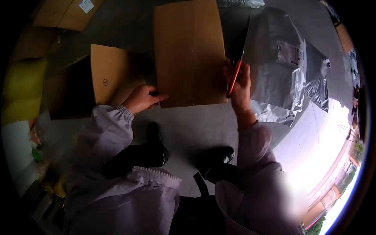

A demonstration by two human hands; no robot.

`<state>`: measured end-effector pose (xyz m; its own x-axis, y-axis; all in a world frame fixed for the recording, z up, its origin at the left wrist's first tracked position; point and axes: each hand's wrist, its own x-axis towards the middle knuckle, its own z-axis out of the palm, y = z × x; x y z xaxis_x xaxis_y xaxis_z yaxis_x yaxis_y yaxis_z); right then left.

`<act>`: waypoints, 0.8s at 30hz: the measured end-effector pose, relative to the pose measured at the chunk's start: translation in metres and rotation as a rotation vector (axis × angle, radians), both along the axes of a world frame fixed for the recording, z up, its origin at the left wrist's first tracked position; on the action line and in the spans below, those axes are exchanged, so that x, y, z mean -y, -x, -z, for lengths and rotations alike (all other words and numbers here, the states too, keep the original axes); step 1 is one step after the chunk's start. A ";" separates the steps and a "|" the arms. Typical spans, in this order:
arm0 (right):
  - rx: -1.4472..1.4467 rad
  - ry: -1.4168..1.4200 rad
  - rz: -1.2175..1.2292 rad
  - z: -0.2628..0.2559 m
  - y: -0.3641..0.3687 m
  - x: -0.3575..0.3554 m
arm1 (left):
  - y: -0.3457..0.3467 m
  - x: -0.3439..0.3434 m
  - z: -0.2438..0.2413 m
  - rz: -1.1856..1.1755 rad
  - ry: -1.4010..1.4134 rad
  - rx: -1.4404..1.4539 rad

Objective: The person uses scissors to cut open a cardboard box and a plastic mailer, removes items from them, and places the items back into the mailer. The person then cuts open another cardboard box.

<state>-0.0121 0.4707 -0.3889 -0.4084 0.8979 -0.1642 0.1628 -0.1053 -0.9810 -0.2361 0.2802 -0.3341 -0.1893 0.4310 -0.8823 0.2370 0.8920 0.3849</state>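
A brown cardboard box [189, 55] is held up in front of me by its near corners. My left hand [145, 98] pinches its lower left corner between thumb and fingers. At its lower right edge is my right hand [239, 82], which also holds a red-handled cutting tool [235, 77], its long dark blade pointing away from me; whether it is scissors or a knife I cannot tell. Left of the box stands an open cardboard box [116, 75] with a raised flap and a dark inside. The fingers of my right hand are partly hidden behind the handle.
Large grey plastic-wrapped parcels [273, 73] with a label lie on the floor at the right. More cardboard [66, 13] is at the upper left, above a yellow item [23, 88]. My black shoes stand on the grey floor [188, 126]. Bright daylight falls in at the right.
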 end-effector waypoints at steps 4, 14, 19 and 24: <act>0.227 -0.157 -0.249 -0.029 0.022 -0.026 | 0.029 -0.023 0.028 -0.012 -0.707 -0.517; -0.157 0.597 -0.093 -0.048 -0.087 0.157 | -0.031 -0.012 0.031 0.676 -1.027 -0.655; -0.430 0.851 -0.096 -0.015 -0.076 0.221 | -0.058 -0.032 0.045 0.591 -1.144 -0.701; -0.519 0.844 -0.169 -0.010 -0.055 0.225 | -0.076 -0.043 0.045 0.576 -1.082 -0.756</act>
